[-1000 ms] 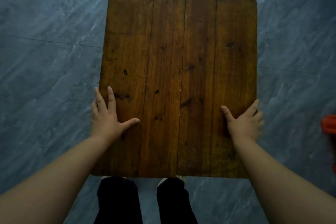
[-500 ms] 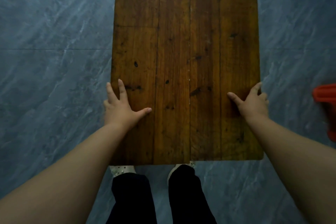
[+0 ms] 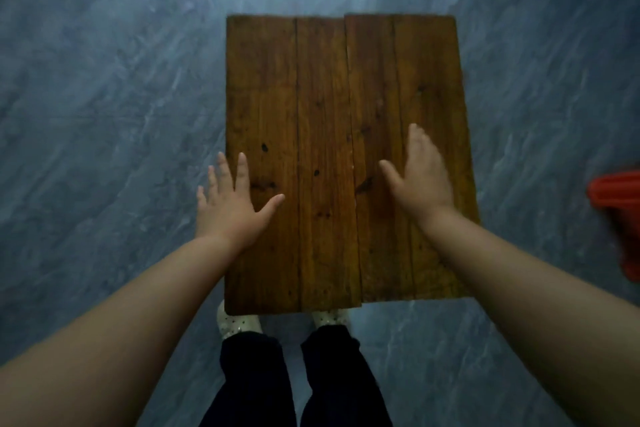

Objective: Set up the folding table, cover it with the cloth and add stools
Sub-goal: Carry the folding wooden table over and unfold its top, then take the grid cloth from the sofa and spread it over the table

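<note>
The folding table [image 3: 322, 87] shows its brown wooden top of several planks, standing on the floor straight ahead of me. My left hand [image 3: 232, 204] hovers at the table's left edge, fingers spread, holding nothing. My right hand [image 3: 420, 173] is over the right planks, flat and blurred, fingers apart, also holding nothing. I cannot tell whether either palm touches the wood. The table's legs are hidden under the top. No cloth is in view.
Grey marbled floor [image 3: 104, 114] surrounds the table. A red-orange plastic object [image 3: 620, 215], possibly a stool, is cut off by the right edge. My dark trouser legs and light shoes [image 3: 239, 326] are just below the table's near edge.
Both hands have let go of the table's side edges. The right hand moved inward over the planks; the left lifted and spread. The table looks farther away and lower in view.
</note>
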Demonstrator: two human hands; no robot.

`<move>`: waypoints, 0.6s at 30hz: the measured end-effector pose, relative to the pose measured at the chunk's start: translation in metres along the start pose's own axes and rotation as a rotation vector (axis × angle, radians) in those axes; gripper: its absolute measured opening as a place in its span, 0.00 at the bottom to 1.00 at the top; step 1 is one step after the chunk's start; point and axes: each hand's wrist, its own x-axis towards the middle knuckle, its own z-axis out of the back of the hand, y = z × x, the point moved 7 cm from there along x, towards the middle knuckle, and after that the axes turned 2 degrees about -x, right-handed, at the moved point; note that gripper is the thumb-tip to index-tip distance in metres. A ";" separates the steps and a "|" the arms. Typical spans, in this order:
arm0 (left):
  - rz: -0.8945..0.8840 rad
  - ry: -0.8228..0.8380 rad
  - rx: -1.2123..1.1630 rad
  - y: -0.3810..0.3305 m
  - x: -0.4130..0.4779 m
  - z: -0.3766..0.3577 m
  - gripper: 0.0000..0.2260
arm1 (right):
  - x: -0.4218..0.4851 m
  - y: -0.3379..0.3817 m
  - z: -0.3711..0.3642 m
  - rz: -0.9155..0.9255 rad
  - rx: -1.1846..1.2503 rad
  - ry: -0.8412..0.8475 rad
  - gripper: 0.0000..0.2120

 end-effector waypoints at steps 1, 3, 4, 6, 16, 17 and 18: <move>-0.047 -0.057 -0.023 -0.009 -0.009 0.026 0.41 | -0.004 0.030 0.021 0.100 0.026 0.004 0.37; -0.130 -0.199 -0.059 -0.028 -0.037 0.098 0.41 | -0.016 0.091 0.088 0.298 0.079 -0.019 0.37; -0.162 -0.262 -0.054 -0.035 -0.057 0.137 0.41 | -0.025 0.117 0.125 0.370 0.101 -0.036 0.37; -0.206 -0.364 -0.014 -0.048 -0.098 0.212 0.42 | -0.047 0.166 0.202 0.495 0.124 -0.100 0.36; 0.086 -0.734 0.022 0.042 -0.327 0.434 0.38 | -0.215 0.405 0.360 1.087 0.073 -0.152 0.37; 0.144 -0.757 0.015 0.066 -0.352 0.443 0.36 | -0.237 0.432 0.361 1.144 0.064 -0.149 0.36; 0.211 -0.781 0.011 0.092 -0.379 0.452 0.35 | -0.261 0.459 0.359 1.203 0.060 -0.143 0.36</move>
